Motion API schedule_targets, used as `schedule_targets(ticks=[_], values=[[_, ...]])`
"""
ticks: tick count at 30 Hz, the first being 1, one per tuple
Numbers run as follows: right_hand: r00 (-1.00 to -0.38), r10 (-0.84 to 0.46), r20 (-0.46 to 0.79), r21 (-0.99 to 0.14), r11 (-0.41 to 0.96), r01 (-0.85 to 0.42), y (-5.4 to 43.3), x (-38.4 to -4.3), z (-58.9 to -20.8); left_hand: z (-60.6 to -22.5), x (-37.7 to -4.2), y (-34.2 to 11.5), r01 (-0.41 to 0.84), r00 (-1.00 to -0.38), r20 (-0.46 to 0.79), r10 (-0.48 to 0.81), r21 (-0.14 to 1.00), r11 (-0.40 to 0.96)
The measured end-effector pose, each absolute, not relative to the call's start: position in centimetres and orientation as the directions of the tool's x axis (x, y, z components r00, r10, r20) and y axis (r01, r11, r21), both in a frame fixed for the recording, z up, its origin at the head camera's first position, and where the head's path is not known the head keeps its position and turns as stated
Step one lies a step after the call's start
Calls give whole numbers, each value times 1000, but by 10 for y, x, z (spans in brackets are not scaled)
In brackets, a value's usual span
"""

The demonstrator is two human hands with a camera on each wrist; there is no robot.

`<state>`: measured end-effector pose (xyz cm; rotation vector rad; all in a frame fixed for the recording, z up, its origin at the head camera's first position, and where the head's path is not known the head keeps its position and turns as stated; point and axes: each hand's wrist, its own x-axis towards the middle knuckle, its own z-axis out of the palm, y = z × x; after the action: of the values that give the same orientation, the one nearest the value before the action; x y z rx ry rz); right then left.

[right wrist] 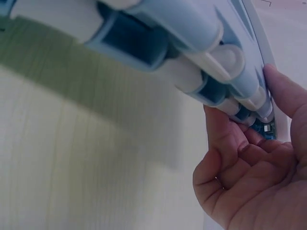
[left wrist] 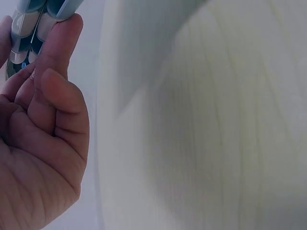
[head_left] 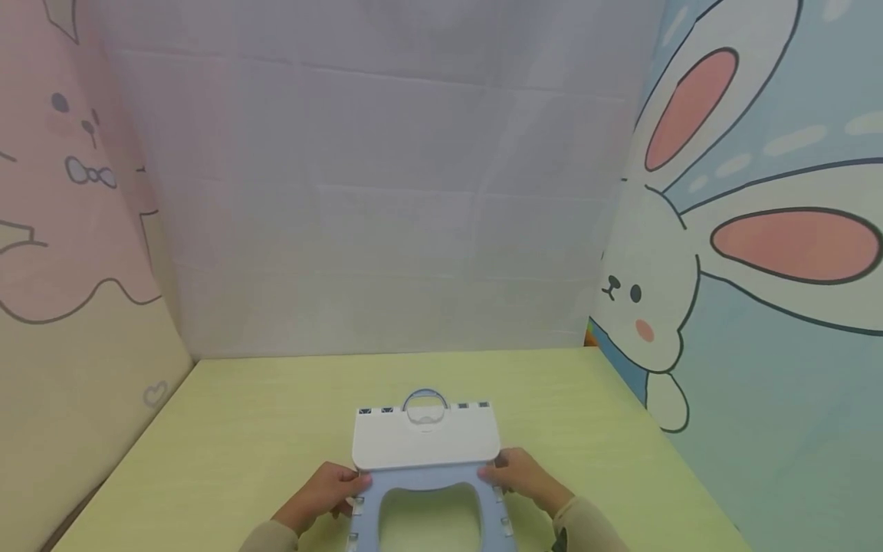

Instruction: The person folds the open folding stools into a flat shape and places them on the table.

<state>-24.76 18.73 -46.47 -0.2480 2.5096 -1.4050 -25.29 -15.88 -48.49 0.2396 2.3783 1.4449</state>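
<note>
A folding stool (head_left: 425, 446), folded flat, has a white panel at its far end, a pale blue leg frame (head_left: 422, 479) nearer me and a loop handle (head_left: 425, 392) on top. My left hand (head_left: 326, 491) pinches its left edge, thumb on the blue frame and fingers beneath. On the opposite edge, my right hand (head_left: 526, 477) pinches it in the same way. The right wrist view shows the stool's blue and white hinge segments (right wrist: 192, 57) between thumb and fingers, held above the tabletop. In the left wrist view only a corner of the hinges (left wrist: 29, 24) appears.
The pale yellow-green table (head_left: 276, 406) spreads around the stool. A white sheet (head_left: 386, 192) hangs behind the table's far edge. Cartoon-printed panels stand at both sides, a pink one (head_left: 62, 230) on the left and a blue rabbit one (head_left: 773, 383) on the right.
</note>
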Motion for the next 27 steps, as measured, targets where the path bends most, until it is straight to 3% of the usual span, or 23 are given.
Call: schedule_targets(ticks=[14,27], values=[[-945,-282,-165,-845,534,-12,187,-246,-469,-492,-251,-160,-11,-917,-187,353,896,445],[-933,-291,-213,-815,579,5,186,-246,-472,-495,-248,-159,-60,-919,-244,309,862,503]])
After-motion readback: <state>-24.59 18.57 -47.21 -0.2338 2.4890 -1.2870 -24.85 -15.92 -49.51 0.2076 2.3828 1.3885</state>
